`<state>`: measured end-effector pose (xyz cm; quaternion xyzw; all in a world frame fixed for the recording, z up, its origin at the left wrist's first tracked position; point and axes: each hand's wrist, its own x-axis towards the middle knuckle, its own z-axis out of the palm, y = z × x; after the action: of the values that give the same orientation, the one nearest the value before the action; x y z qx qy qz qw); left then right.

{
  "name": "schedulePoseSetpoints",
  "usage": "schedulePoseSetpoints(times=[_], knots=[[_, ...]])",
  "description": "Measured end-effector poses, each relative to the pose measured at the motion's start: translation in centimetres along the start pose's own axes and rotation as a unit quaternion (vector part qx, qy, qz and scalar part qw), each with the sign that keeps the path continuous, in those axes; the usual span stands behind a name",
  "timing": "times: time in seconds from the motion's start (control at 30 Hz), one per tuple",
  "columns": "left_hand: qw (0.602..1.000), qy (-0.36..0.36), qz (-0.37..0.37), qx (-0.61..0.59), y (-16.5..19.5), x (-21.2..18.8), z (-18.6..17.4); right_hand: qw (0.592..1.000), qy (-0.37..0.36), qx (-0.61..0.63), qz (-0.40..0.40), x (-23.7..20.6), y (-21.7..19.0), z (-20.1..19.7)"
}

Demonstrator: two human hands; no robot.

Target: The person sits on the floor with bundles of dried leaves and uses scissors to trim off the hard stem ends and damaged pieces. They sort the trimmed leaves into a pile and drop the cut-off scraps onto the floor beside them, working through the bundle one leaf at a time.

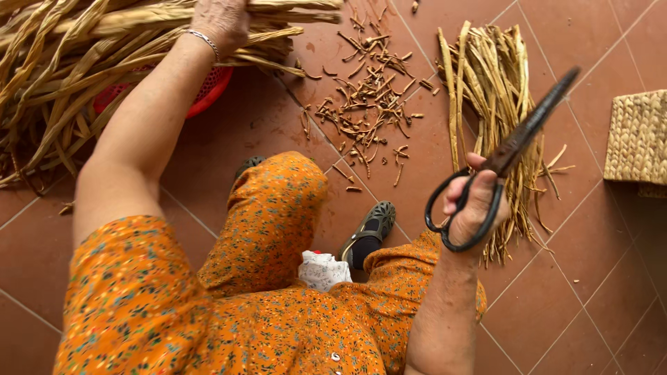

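Left hand (pixel 221 19) cut off atop dried stalks (pixel 83 48), right hand (pixel 472 201) gripping scissors (pixel 514 146)

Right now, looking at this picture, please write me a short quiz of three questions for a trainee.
1. True or false: the scissors are in the right hand.
2. What does the left hand rest on?
A. the woven basket
B. the dried stalk pile
C. the cut scraps
3. What colour is the bowl under the stalks?

Key: 1 true; 2 B; 3 red.
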<state>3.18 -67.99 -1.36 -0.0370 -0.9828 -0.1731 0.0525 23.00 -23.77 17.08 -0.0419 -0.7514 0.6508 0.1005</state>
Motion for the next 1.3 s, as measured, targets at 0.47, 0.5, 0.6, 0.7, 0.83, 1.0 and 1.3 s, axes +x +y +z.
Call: schedulePoseSetpoints(times=[0.47,0.5,0.6,0.7,0.83,1.0,1.3], knots=[[0.875,-0.143,0.230,-0.400,28.3,-8.0,-5.6,0.972,0.120,0.191,-0.065,0.8,1.2,-2.3],[0.880,-0.151,0.212,-0.398,29.3,-8.9,-5.5,0.972,0.135,0.177,-0.082,0.4,1.0,-2.6],[0.880,-0.200,0.212,-0.374,31.5,-11.1,-5.1,0.972,0.171,0.126,-0.096,0.0,0.4,-3.5],[0.856,-0.235,0.258,-0.382,32.9,-11.7,-4.8,0.981,0.103,0.134,-0.094,-0.4,-0.5,-4.7],[0.749,-0.221,0.293,-0.551,34.0,-11.8,-4.5,0.993,-0.006,0.107,-0.049,-0.9,-1.3,-5.1],[0.721,-0.247,0.199,-0.616,34.3,-12.3,-4.2,0.993,0.003,0.069,-0.091,-0.9,-0.8,-2.8],[0.717,-0.257,0.122,-0.637,32.5,-11.4,-4.7,0.999,0.023,0.026,-0.022,-0.6,0.9,-2.2]])
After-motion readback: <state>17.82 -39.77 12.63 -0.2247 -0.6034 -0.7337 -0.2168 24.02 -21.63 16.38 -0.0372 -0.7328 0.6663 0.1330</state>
